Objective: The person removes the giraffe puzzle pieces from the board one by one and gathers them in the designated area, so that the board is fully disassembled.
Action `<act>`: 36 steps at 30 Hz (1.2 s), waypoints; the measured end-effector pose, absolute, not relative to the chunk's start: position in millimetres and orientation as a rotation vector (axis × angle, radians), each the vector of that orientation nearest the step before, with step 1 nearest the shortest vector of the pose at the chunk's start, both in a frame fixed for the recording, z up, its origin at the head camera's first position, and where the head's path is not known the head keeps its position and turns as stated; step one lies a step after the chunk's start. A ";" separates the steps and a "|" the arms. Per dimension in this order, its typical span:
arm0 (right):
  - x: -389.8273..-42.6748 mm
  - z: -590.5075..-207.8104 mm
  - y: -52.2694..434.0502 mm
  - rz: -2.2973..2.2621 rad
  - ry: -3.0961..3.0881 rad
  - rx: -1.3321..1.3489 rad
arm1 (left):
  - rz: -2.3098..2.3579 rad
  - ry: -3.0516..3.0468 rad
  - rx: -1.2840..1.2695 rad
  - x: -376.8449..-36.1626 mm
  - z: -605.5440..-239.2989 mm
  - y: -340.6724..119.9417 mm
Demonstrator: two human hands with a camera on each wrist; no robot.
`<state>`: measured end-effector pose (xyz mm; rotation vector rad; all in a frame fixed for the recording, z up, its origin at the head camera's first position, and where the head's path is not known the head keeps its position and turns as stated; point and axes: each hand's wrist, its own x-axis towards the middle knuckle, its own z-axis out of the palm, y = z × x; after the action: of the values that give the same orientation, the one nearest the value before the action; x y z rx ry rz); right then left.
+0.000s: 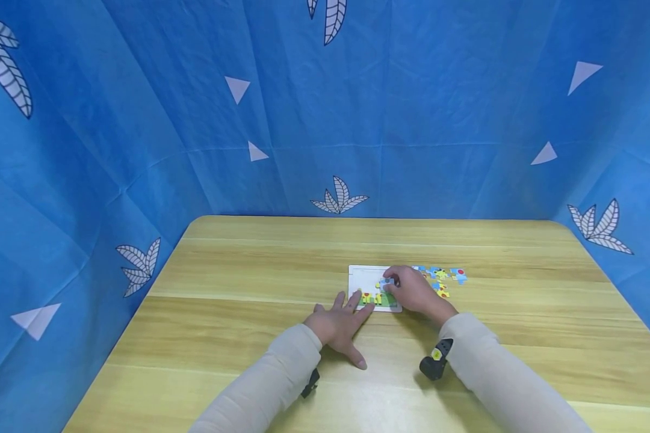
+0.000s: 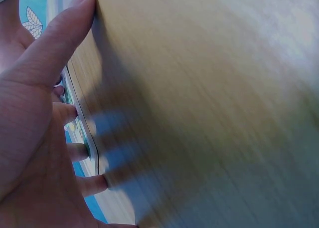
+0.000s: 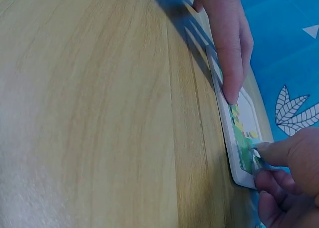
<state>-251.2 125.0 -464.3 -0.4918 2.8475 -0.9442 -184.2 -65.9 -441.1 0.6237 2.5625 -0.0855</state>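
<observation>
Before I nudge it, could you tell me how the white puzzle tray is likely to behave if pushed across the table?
The white puzzle tray looks thin and flat, so probably light; it may slide easily on the smooth wooden table. The left hand resting at its edge suggests it needs steadying. It shouldn't roll or tip.

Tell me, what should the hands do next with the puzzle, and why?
Probably press the blue piece down into the white tray. The right hand pinches it over the tray, beside the pieces already placed, and the left hand lies flat, steadying the tray's near edge. More loose pieces wait to the right.
</observation>
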 end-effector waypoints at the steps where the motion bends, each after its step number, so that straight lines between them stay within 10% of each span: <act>1: -251.0 -464.2 124.8 -0.951 2.847 -0.484 | -0.086 2.564 0.624 -184.3 -441.4 -65.8; 36: -249.3 -460.5 189.9 -1.200 2.934 -0.251 | -0.079 2.573 0.630 -182.5 -442.1 -62.9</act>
<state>-249.3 189.9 -460.5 -0.2515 2.9340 -1.2003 -182.5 -62.9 -442.1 0.6301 2.5735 -0.0787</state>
